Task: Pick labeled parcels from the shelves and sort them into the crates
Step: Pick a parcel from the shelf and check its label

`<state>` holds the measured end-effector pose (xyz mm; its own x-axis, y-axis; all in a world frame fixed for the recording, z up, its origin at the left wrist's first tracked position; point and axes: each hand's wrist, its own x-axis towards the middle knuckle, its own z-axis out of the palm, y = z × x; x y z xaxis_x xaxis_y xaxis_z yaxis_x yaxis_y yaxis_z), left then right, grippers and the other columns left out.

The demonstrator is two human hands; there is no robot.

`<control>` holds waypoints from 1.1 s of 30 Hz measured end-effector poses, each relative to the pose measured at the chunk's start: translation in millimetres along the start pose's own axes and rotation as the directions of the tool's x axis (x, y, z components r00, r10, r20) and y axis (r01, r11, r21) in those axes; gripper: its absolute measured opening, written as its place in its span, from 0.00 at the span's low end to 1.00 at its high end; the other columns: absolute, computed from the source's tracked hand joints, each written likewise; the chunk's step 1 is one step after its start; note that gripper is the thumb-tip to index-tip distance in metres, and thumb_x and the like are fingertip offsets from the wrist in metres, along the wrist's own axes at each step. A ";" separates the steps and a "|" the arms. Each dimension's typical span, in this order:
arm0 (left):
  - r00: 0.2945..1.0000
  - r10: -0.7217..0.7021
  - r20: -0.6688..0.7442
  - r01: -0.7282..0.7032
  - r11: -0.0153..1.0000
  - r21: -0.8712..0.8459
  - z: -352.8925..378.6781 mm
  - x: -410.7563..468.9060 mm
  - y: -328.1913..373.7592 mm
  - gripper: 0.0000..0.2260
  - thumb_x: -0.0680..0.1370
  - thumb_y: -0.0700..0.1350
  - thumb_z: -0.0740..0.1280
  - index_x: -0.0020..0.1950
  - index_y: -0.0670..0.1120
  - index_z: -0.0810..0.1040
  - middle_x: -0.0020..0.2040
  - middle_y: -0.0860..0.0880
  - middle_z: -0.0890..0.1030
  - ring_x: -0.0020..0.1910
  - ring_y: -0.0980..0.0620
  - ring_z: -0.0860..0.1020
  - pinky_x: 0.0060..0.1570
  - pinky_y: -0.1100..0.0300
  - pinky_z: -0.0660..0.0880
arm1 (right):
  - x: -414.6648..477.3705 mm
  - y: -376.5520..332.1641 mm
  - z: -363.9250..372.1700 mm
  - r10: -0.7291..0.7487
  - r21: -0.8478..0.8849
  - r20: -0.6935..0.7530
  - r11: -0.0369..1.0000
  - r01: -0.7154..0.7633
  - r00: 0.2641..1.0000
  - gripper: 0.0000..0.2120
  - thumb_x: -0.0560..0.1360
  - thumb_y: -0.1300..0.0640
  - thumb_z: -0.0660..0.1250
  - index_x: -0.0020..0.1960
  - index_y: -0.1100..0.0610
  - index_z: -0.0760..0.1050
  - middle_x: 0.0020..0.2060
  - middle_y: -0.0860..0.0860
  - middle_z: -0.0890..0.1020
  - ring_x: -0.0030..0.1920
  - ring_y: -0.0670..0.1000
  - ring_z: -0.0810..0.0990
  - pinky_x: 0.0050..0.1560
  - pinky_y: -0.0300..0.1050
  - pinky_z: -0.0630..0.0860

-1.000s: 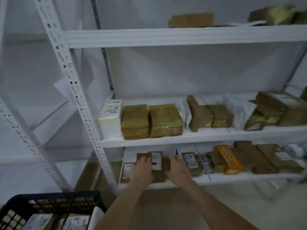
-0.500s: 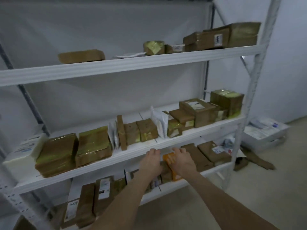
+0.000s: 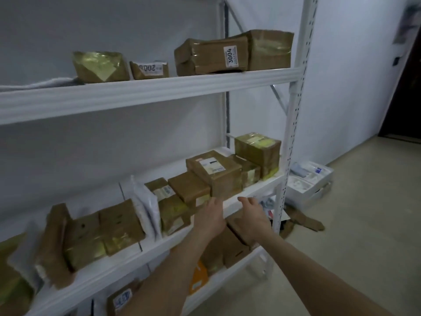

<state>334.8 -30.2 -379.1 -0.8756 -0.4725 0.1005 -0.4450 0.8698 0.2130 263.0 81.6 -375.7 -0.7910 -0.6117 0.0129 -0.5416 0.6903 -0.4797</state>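
At middle shelf (image 3: pixel 257 189) front edge: left hand (image 3: pixel 210 216) and right hand (image 3: pixel 252 214), side by side, fingers loosely spread, holding nothing; labelled cardboard parcel (image 3: pixel 214 173) on shelf just beyond fingertips, contact unclear.

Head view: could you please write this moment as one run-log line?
stage: pick, nothing held | left-hand grip: open | right-hand grip: open | nearest: labelled box on middle shelf
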 end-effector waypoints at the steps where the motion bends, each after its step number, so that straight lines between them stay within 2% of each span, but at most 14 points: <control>1: 1.000 0.011 -0.013 -0.012 1.000 -0.005 -0.3 17.5 6.4 0.23 0.78 0.44 0.65 0.71 0.48 0.64 0.68 0.48 0.68 0.64 0.46 0.71 0.55 0.53 0.73 | 12.9 6.6 -6.5 0.011 -0.007 -0.010 1.000 -0.011 1.000 0.30 0.76 0.53 0.66 0.74 0.51 0.58 0.71 0.53 0.63 0.68 0.56 0.65 0.65 0.53 0.69; 5: 0.995 0.097 -0.039 -0.097 0.995 -0.017 4.1 71.4 36.1 0.23 0.78 0.44 0.64 0.72 0.47 0.63 0.71 0.47 0.65 0.67 0.46 0.68 0.59 0.53 0.72 | 57.6 39.5 -25.7 0.050 -0.014 -0.020 0.999 -0.050 0.999 0.31 0.76 0.53 0.66 0.75 0.52 0.58 0.71 0.53 0.63 0.69 0.56 0.65 0.65 0.51 0.69; 9: 0.988 0.143 -0.059 -0.142 0.990 0.024 11.3 118.2 57.7 0.23 0.78 0.44 0.63 0.72 0.47 0.63 0.70 0.48 0.66 0.66 0.47 0.69 0.57 0.53 0.72 | 102.1 63.1 -41.2 0.044 -0.024 -0.050 0.999 -0.045 0.998 0.31 0.76 0.53 0.68 0.74 0.52 0.58 0.71 0.53 0.63 0.68 0.56 0.65 0.65 0.51 0.69; 12: 0.989 0.118 -0.084 -0.115 0.993 0.033 17.8 153.1 67.4 0.23 0.78 0.45 0.63 0.73 0.48 0.63 0.71 0.49 0.66 0.68 0.48 0.67 0.58 0.54 0.71 | 140.6 73.4 -49.2 -0.021 -0.029 -0.041 0.999 0.020 0.999 0.30 0.76 0.53 0.66 0.75 0.52 0.58 0.71 0.53 0.62 0.69 0.56 0.64 0.66 0.50 0.67; 15: 0.990 0.082 -0.116 -0.071 0.993 0.096 20.1 190.7 77.9 0.27 0.78 0.46 0.63 0.75 0.46 0.60 0.74 0.48 0.63 0.72 0.49 0.62 0.66 0.54 0.69 | 182.7 85.1 -58.3 -0.100 -0.015 -0.015 0.995 0.099 0.995 0.29 0.77 0.55 0.65 0.74 0.52 0.58 0.72 0.54 0.62 0.69 0.57 0.64 0.67 0.50 0.67; 18: 0.992 -0.010 -0.124 0.026 0.991 0.131 21.1 224.7 92.5 0.27 0.78 0.43 0.61 0.76 0.45 0.58 0.75 0.47 0.61 0.74 0.49 0.59 0.69 0.53 0.64 | 220.3 107.3 -69.7 -0.188 -0.026 0.015 0.982 0.189 0.982 0.30 0.77 0.53 0.65 0.75 0.52 0.57 0.72 0.54 0.60 0.70 0.58 0.62 0.68 0.51 0.66; 20: 0.992 -0.063 -0.109 0.079 0.985 0.155 23.5 242.4 103.7 0.28 0.78 0.42 0.62 0.76 0.45 0.58 0.75 0.46 0.62 0.74 0.48 0.60 0.69 0.53 0.63 | 241.7 124.5 -81.7 -0.235 -0.077 -0.006 0.969 0.233 0.972 0.32 0.76 0.53 0.65 0.76 0.51 0.55 0.75 0.54 0.57 0.73 0.59 0.57 0.71 0.53 0.63; 23: 0.988 -0.132 -0.082 0.145 0.972 0.186 32.0 262.7 119.1 0.28 0.76 0.40 0.63 0.75 0.44 0.59 0.73 0.45 0.63 0.74 0.47 0.60 0.71 0.52 0.61 | 275.8 145.9 -103.1 -0.293 -0.187 -0.025 0.940 0.284 0.956 0.38 0.76 0.52 0.65 0.78 0.50 0.47 0.78 0.55 0.47 0.77 0.59 0.45 0.75 0.55 0.51; 26: 0.984 -0.164 -0.070 0.176 0.957 0.232 39.1 276.0 126.1 0.27 0.76 0.39 0.63 0.74 0.43 0.61 0.73 0.44 0.64 0.73 0.46 0.61 0.72 0.53 0.59 | 305.6 151.5 -116.1 -0.357 -0.294 -0.023 0.895 0.335 0.934 0.38 0.77 0.57 0.64 0.78 0.50 0.43 0.78 0.57 0.42 0.77 0.60 0.40 0.76 0.57 0.45; 28: 0.985 -0.162 -0.065 0.173 0.947 0.271 43.0 283.5 126.9 0.26 0.76 0.40 0.63 0.74 0.43 0.61 0.72 0.44 0.65 0.73 0.46 0.62 0.72 0.54 0.58 | 318.5 151.2 -115.9 -0.367 -0.343 0.008 0.873 0.347 0.930 0.36 0.77 0.59 0.63 0.78 0.52 0.46 0.78 0.57 0.45 0.77 0.61 0.42 0.76 0.60 0.44; 30: 0.986 -0.153 -0.060 0.164 0.941 0.295 48.5 290.6 127.2 0.26 0.76 0.41 0.63 0.74 0.43 0.62 0.73 0.44 0.65 0.73 0.46 0.62 0.73 0.54 0.57 | 324.8 153.2 -110.0 -0.375 -0.376 0.040 0.853 0.362 0.926 0.31 0.76 0.59 0.63 0.75 0.53 0.55 0.76 0.56 0.54 0.77 0.60 0.48 0.75 0.63 0.47; 33: 0.989 -0.147 -0.032 0.149 0.926 0.348 56.5 297.4 128.7 0.22 0.77 0.42 0.63 0.71 0.43 0.66 0.70 0.44 0.68 0.71 0.47 0.65 0.75 0.52 0.54 | 326.9 162.8 -101.1 -0.419 -0.385 -0.034 0.843 0.375 0.907 0.25 0.74 0.57 0.66 0.69 0.50 0.63 0.69 0.54 0.66 0.73 0.58 0.58 0.73 0.63 0.52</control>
<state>6.5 -50.8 -376.7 -0.7944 -0.5993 0.0992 -0.6074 0.7843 -0.1263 -112.5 33.2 -360.9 -0.5002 -0.8313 0.2424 -0.8630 0.5014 -0.0614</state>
